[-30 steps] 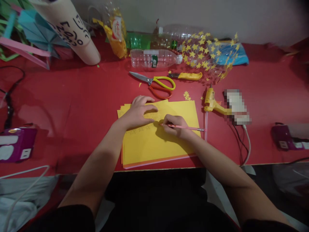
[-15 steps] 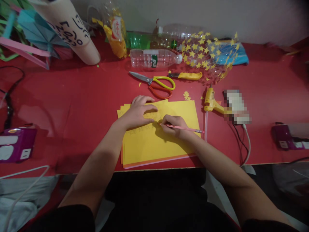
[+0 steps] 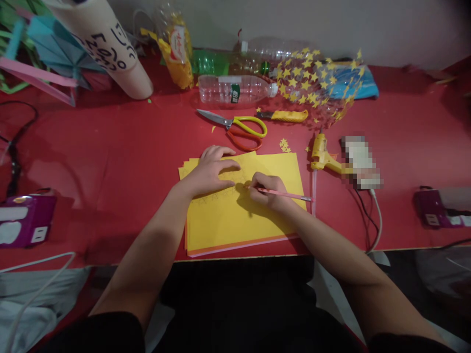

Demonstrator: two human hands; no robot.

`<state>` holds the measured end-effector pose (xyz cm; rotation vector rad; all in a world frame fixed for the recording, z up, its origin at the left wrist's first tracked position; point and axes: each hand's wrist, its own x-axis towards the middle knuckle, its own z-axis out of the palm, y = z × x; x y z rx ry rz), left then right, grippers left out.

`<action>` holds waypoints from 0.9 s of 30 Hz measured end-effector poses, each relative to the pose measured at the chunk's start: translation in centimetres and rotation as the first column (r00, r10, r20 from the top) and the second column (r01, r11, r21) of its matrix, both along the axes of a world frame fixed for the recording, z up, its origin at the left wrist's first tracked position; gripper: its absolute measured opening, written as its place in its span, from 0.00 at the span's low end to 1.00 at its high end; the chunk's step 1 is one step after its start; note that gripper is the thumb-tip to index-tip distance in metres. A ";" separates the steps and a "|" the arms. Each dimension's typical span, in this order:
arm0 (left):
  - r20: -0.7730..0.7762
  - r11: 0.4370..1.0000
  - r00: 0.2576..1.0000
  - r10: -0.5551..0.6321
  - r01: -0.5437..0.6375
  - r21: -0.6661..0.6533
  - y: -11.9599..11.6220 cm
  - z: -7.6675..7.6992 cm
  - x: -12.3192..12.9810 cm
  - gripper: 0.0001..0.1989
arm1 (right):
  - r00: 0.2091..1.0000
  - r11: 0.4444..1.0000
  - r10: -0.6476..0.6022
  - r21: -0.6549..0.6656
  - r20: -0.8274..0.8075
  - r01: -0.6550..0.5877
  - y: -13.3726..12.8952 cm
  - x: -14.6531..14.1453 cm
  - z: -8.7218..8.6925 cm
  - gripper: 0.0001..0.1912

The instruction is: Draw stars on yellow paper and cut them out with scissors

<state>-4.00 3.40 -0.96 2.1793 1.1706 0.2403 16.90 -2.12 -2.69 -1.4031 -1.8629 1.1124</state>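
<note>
A stack of paper with a yellow sheet (image 3: 228, 225) on top lies at the table's front edge, orange and pink sheets showing beneath. Faint star outlines (image 3: 215, 195) are drawn in rows on the yellow sheet. My left hand (image 3: 213, 171) rests on the sheet's upper left with its fingers spread. In my right hand (image 3: 268, 189) is a pink pencil (image 3: 283, 193), its tip at the paper just right of my left thumb and its eraser end pointing right. Whether the tip touches the paper is hard to tell.
Beyond the paper lie scissors (image 3: 235, 122), a yellow utility knife (image 3: 289, 115) and small cut stars (image 3: 284, 145). A glue gun (image 3: 324, 157) and a blurred phone (image 3: 362, 162) are at the right. Plastic bottles (image 3: 235, 89), a star-covered clear bottle (image 3: 312, 78) and a white cylinder (image 3: 110, 49) stand or lie behind.
My right hand and the pencil have shifted slightly to the right across the sheet. My left hand has stayed in place.
</note>
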 end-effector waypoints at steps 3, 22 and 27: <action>-0.003 1.000 1.000 -0.005 0.005 -0.004 0.0 0.0 0.0 0.17 | 0.999 0.999 -0.040 0.014 0.031 0.039 0.0 0.0 -0.4 0.06; -0.003 1.000 1.000 -0.005 0.005 0.005 0.0 -0.1 0.0 0.18 | 0.997 0.998 -0.050 0.035 0.066 0.048 0.1 0.2 -0.5 0.06; 0.000 1.000 1.000 -0.009 0.009 0.004 0.1 -0.1 0.0 0.18 | 0.998 0.998 -0.019 0.068 0.064 0.015 0.0 0.1 -0.9 0.06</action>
